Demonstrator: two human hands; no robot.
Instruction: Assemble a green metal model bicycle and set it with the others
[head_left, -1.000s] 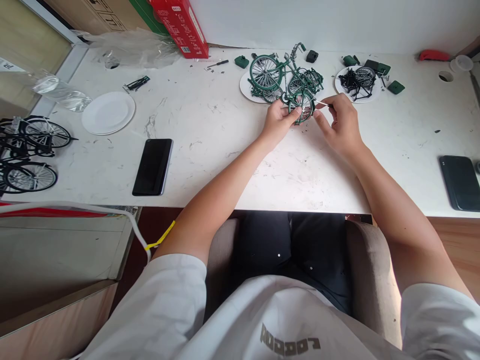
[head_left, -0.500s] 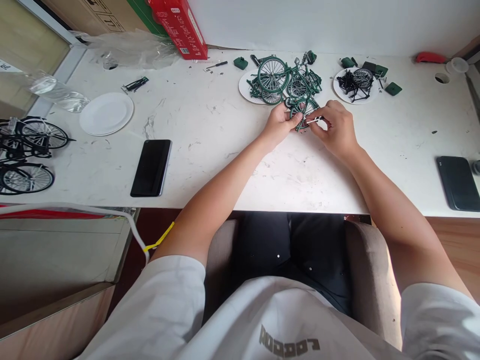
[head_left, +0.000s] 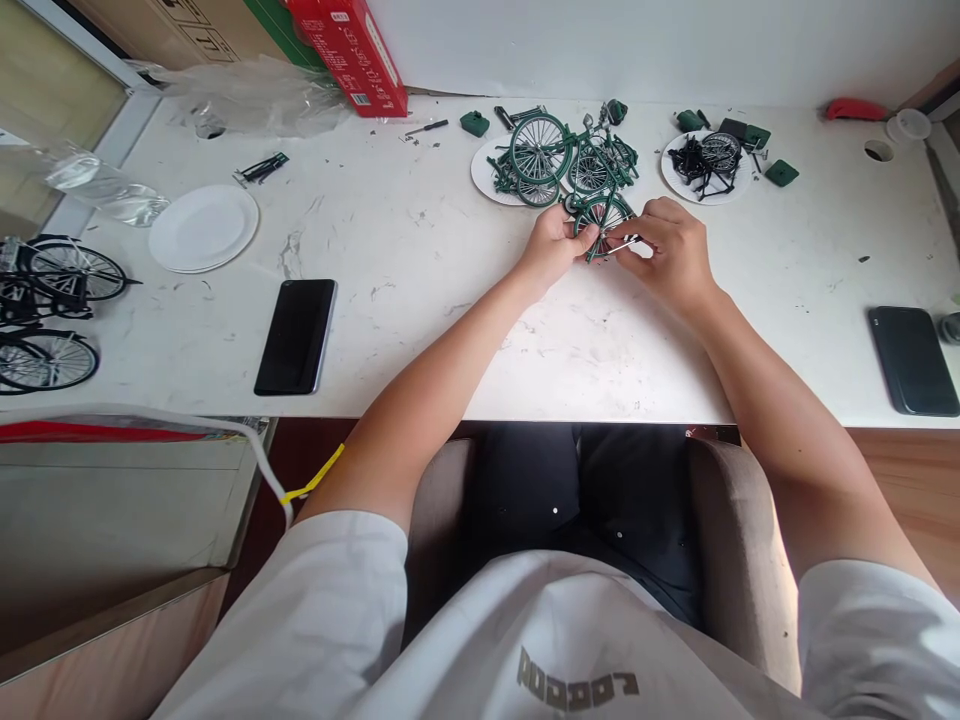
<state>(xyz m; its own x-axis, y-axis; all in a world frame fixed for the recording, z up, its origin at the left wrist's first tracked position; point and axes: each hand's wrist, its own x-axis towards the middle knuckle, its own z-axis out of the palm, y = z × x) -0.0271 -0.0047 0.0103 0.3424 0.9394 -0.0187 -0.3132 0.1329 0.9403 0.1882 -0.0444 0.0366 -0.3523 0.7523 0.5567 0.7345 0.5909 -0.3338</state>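
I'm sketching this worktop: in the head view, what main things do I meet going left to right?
Black bicycles, white plates, black phone, screwdriver, green block, held green bicycle, plate of black parts, dark slab.

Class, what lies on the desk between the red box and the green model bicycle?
The head view shows a thin dark-handled tool, then a green block-like piece nearer the green model bicycle, with tiny dark bits nearby.

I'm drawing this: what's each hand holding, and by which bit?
Left hand: green toy bicycle, by its nearest wheel. Right hand: thin shiny piece, grip spot unclear.
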